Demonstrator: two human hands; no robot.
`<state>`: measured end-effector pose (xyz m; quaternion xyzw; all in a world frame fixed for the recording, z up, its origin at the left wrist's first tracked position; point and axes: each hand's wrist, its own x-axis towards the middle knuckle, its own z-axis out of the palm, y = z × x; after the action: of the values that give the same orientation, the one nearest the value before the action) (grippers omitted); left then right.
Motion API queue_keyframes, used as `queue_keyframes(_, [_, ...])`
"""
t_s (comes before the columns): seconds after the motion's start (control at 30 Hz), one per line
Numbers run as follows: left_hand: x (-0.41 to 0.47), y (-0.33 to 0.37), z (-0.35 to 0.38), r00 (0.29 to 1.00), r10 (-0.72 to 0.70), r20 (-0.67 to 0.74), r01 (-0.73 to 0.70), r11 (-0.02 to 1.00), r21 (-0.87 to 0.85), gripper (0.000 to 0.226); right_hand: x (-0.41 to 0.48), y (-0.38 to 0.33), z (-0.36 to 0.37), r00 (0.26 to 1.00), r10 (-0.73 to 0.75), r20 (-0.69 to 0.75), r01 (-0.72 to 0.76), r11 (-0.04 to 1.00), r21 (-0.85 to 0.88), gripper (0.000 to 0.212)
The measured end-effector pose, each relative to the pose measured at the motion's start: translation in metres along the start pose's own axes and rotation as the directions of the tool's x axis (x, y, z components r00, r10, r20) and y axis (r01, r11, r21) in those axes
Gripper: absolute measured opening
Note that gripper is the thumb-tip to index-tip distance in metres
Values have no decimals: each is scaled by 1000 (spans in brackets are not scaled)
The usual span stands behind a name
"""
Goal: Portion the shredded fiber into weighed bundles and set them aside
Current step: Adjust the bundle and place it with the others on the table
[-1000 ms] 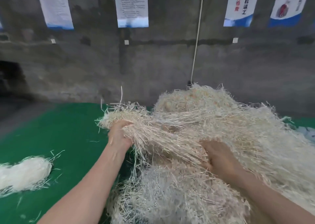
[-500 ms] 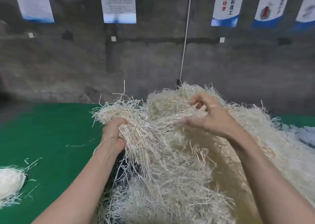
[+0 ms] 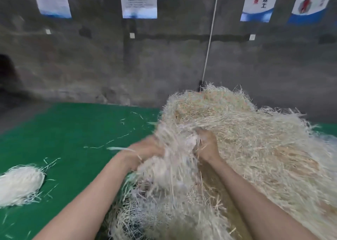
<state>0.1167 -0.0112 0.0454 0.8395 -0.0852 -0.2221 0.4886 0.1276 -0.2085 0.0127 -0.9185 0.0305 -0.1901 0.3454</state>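
Observation:
A big heap of pale shredded fiber (image 3: 251,148) fills the right half of the view on the green mat (image 3: 63,139). Both my hands are sunk into its near left side. My left hand (image 3: 144,152) grips a clump of fiber at the heap's left edge; it is blurred. My right hand (image 3: 207,146) grips strands just right of it, fingers curled into the fiber. A whiter bundle of fiber (image 3: 20,184) lies apart on the mat at the far left.
Loose strands (image 3: 116,139) are scattered on the mat left of the heap. A grey concrete wall (image 3: 164,62) with hanging posters (image 3: 139,0) stands behind. A white cord (image 3: 209,39) runs down the wall to the heap's top.
My right hand has come down from above the heap and sunk into the fiber beside my left hand. My left hand, still gripping its clump, has dropped lower.

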Motion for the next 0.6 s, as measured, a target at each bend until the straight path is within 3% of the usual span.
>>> queue_keyframes(0.07, [10,-2,23,985,-50,167,-28,901,434,89,3,-13,-5,977,-109,-186,122,990,64,37])
queue_keyframes(0.1, [14,-2,28,983,-42,181,-58,855,515,87,2,-17,-7,956,-191,-222,195,981,-7,50])
queue_keyframes(0.13, [17,-1,31,984,-8,177,-93,830,550,78,1,-17,-6,943,-274,-187,258,961,-101,69])
queue_keyframes(0.2, [21,-2,26,988,104,114,-151,798,584,43,0,-10,-7,939,-341,43,340,903,-264,101])
queue_keyframes(0.23, [22,-3,21,985,159,73,-170,769,616,30,1,-4,-8,935,-305,181,351,869,-350,100])
queue_keyframes(0.3, [19,-3,7,964,263,-30,-156,654,740,35,1,13,-17,939,-194,284,318,806,-499,62])
queue_keyframes(0.33, [18,-4,1,951,301,-66,-139,610,780,36,1,22,-24,953,-188,238,292,782,-551,43])
queue_keyframes(0.4, [21,-10,-8,943,302,-137,-82,613,786,40,3,42,-38,956,-277,99,281,756,-592,13])
queue_keyframes(0.5, [28,-21,-9,948,263,-178,-31,636,771,35,9,69,-57,957,-288,-14,217,752,-622,13])
queue_keyframes(0.6, [36,-26,-9,940,286,-183,-58,666,744,27,13,96,-70,971,-234,-50,133,702,-699,30])
